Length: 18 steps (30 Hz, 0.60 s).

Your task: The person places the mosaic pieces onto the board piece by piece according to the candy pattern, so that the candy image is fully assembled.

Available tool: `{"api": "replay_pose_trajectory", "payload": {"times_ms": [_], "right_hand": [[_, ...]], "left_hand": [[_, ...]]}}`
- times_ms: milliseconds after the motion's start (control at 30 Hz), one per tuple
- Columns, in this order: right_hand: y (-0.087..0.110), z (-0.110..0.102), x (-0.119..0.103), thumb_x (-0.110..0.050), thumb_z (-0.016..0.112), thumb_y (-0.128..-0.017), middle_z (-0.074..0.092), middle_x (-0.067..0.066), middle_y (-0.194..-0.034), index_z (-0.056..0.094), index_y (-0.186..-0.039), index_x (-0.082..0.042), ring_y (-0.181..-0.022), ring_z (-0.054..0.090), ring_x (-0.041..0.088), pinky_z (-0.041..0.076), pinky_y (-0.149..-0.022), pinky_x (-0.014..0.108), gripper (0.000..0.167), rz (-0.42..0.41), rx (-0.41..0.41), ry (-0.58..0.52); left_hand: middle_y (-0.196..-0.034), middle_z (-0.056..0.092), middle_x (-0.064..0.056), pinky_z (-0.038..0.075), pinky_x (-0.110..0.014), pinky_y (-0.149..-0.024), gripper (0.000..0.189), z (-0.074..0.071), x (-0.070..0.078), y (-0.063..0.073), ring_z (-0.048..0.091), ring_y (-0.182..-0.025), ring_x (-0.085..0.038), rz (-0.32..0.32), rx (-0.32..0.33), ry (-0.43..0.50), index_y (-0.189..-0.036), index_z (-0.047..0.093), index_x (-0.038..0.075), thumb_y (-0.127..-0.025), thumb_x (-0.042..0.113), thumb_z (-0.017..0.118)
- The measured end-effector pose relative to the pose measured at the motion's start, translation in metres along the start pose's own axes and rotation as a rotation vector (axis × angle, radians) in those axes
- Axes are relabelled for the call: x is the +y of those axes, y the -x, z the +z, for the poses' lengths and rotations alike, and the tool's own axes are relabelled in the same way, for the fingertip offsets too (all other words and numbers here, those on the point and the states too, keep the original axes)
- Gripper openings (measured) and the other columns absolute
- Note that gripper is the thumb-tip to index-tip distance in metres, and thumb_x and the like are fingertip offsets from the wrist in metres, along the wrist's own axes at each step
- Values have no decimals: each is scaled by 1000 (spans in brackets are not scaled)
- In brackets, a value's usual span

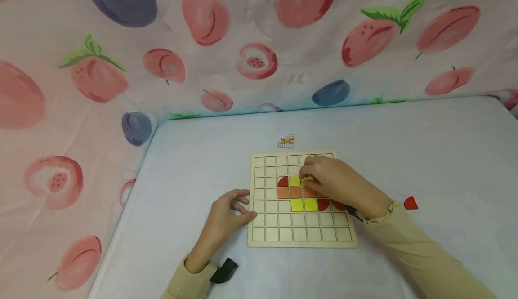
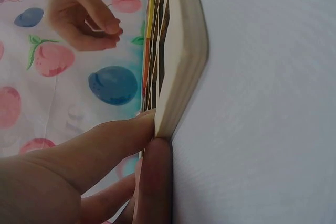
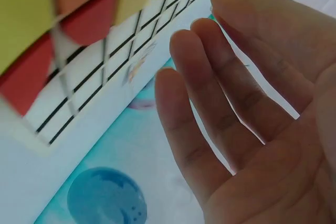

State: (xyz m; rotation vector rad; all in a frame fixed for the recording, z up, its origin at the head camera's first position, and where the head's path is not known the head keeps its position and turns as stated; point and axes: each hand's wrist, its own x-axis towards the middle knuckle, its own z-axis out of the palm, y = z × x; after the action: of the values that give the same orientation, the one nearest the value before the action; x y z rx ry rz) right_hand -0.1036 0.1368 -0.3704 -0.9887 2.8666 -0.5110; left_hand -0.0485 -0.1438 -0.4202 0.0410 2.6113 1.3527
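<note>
Far left, we've got the fruit-print cloth (image 1: 101,173), then the pale table (image 1: 194,155). Next, left sleeve (image 1: 187,286), tan, with a black item (image 1: 224,270) beside the wrist. We log the left hand (image 1: 226,213) as relaxed, thumb and fingertips touching the board's left edge; not clenched.

Grid board (image 1: 259,220) lies flat on the table, mid-view. On it, we read left to right: a red rounded piece (image 1: 283,182) in the upper coloured row, an orange row (image 1: 284,193) under that, two yellow squares (image 1: 297,205) below, more red just right of them, partly covered. Small pattern card (image 1: 286,140) sits just beyond the board's far edge.

Right hand (image 1: 333,176) is over the board's coloured rows. Wrist views show us it's raised off the surface, fingers loosely bent, released. Right sleeve (image 1: 413,245), tan too. Last, we note one loose red piece (image 1: 410,203) on the table, right of the board, near that sleeve.
</note>
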Motion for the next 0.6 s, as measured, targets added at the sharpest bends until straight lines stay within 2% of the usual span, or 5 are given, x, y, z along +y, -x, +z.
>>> {"api": "replay_pose_trajectory", "payload": {"times_ms": [167,367,600], "right_hand": [[13,-2,7,-8,74,-86,60,-3,-83,72,-89,-13,-75,50,11,49,-69,29,5,26,-19,21],[29,-7,14,-10,80,-82,64,-3,-89,75,-94,-11,-78,55,11,52,-70,29,13,74,-1,-3],[47,-15,24,-9,82,-80,66,-4,-91,76,-94,-12,-80,57,10,54,-71,31,15,58,30,29]], "left_hand": [[-101,67,-2,48,-27,-76,52,-1,1,1,64,-77,-8,-7,-3,-4,-125,65,7,-77,9,85],[-101,67,-2,48,-29,-77,53,-1,1,0,64,-78,-8,-7,-6,-11,-125,65,7,-77,9,85],[-102,67,-2,49,-29,-76,53,0,1,0,64,-78,-9,-9,-10,-11,-126,64,6,-77,9,85]]}}
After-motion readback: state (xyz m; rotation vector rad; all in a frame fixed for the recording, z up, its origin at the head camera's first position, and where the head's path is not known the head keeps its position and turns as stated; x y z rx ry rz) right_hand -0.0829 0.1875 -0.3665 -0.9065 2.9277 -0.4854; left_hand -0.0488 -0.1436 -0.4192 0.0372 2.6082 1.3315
